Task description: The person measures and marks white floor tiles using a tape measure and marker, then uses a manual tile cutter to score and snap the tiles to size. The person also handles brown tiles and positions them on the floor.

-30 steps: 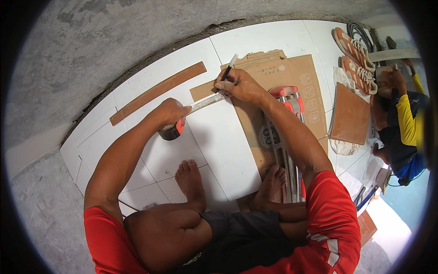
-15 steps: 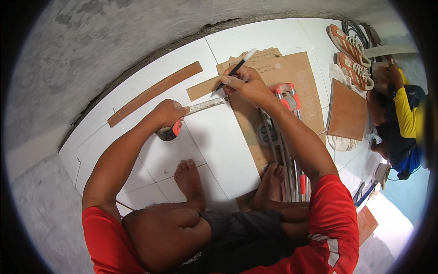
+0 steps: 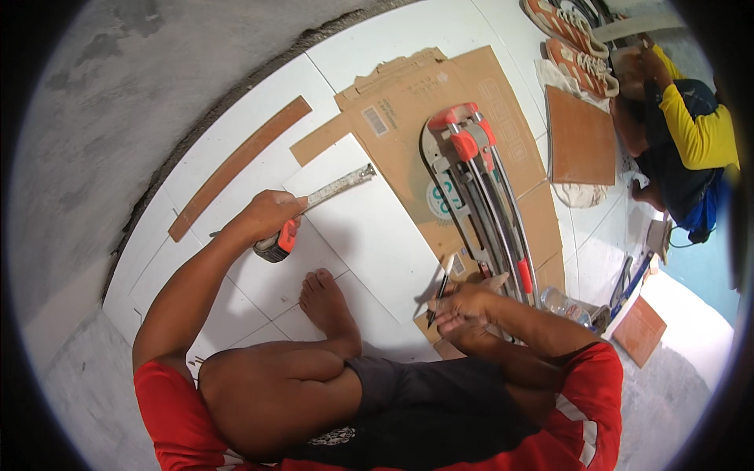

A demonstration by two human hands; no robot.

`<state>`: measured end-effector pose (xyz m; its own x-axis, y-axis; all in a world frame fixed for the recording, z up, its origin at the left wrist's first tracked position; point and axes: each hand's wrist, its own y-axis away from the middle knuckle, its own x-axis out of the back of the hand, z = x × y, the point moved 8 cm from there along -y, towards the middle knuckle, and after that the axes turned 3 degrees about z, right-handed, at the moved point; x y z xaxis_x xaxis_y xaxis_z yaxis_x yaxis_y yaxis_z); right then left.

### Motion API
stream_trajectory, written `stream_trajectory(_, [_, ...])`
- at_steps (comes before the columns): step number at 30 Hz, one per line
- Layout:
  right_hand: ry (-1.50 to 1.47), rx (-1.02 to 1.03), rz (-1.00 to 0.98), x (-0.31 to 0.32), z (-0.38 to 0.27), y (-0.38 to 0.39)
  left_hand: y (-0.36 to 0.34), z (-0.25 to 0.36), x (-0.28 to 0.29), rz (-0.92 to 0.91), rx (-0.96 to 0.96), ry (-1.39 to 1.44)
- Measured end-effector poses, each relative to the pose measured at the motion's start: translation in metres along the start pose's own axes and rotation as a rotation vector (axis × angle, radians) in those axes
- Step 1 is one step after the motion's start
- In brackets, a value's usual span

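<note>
Right hand [image 3: 463, 306] withdrawn with pencil [image 3: 438, 298], tile cutter [image 3: 471, 196] beside

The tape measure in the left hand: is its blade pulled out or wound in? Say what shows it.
Pulled out. The left hand holds the tape measure, and its blade lies stretched over the white tile.

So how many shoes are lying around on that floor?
2. Both orange shoes sit at the top right: one close to the picture's upper edge, the other just below it, above the brown tile. More may be hidden beyond the picture's rim.
</note>
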<state>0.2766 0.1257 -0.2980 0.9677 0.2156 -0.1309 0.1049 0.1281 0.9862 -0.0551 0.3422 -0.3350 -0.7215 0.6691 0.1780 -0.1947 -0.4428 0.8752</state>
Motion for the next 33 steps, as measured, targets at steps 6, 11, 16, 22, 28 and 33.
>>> stream_trajectory(6, [-0.180,0.073,0.140,-0.008,0.089,-0.065,-0.005,0.004,-0.006,0.014,0.001,0.005])
stream_trajectory(11, [-0.243,0.140,0.193,-0.010,0.088,-0.081,-0.009,0.005,-0.006,0.032,-0.026,0.037])
stream_trajectory(16, [-0.311,0.193,0.215,-0.012,0.067,-0.075,-0.014,-0.002,-0.003,0.069,-0.116,0.078])
stream_trajectory(22, [-0.306,0.354,0.107,-0.024,0.030,-0.064,-0.024,0.009,0.021,0.180,-0.167,0.206])
stream_trajectory(28, [-0.342,0.457,0.131,-0.036,-0.025,-0.038,-0.042,0.024,0.058,0.275,-0.191,0.255])
stream_trajectory(33, [-0.232,0.417,-0.009,-0.037,-0.046,-0.027,-0.031,0.029,0.053,0.304,-0.208,0.267])
